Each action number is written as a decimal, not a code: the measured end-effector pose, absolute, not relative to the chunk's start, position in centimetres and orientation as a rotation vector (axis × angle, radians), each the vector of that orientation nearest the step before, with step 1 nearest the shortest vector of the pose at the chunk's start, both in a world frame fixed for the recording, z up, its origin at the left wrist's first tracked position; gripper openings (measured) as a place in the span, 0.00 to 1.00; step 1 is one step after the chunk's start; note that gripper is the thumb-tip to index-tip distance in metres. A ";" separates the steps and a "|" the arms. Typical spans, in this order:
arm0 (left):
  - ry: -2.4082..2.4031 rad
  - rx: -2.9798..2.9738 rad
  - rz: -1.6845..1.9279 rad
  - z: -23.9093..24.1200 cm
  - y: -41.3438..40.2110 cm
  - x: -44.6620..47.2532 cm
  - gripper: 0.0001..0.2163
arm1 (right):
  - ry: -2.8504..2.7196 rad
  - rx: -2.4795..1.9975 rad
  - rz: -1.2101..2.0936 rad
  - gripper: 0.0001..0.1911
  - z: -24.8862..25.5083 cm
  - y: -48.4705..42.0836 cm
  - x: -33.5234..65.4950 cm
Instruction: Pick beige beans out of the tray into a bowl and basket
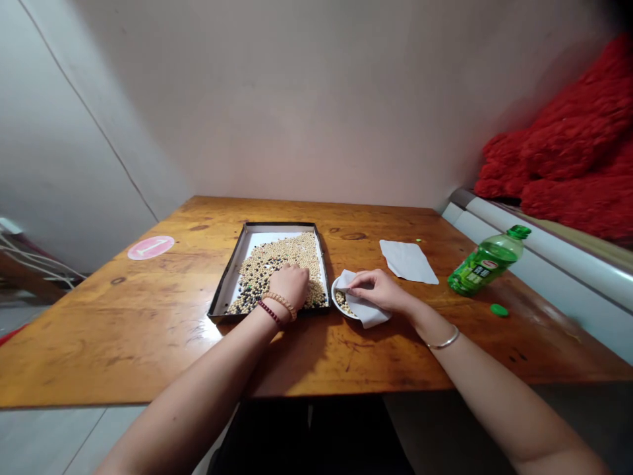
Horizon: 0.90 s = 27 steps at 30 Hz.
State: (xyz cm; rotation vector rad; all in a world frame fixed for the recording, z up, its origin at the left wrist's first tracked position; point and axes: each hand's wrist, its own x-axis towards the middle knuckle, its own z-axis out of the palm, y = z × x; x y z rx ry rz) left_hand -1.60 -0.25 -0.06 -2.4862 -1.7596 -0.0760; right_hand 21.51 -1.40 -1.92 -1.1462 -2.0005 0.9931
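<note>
A black-rimmed shallow tray (226,280) lies on the wooden table, lined with white and spread with pale and black beans (277,254). Over the beans at its right front is my left hand (289,287), fingers curled down; whether anything is in them is hidden. Just right of the tray stands a small white bowl (334,298) with more mixed beans (342,302) in it. My right hand (378,289) pinches a piece of white paper (368,313) that covers part of this bowl.
Another white paper sheet (409,261) lies right of the bowl. Farther right are a green drink bottle (487,260) and a loose green cap (499,310). A pink round sticker (151,248) is on the table's left. Red fabric (568,152) is piled beyond the right edge.
</note>
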 end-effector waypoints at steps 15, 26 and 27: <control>-1.805 -2.453 0.029 0.4 0.2 -1.9 0.10 | -1.951 -1.161 1.030 0.15 -1.9 -1.0 21.2; -1.749 -2.450 0.057 0.4 0.5 -2.0 0.11 | -1.931 -1.140 1.018 0.12 -1.8 -0.8 21.3; -1.751 -2.453 0.057 0.5 0.4 -2.0 0.10 | -1.915 -1.159 1.024 0.12 -1.7 -0.8 21.3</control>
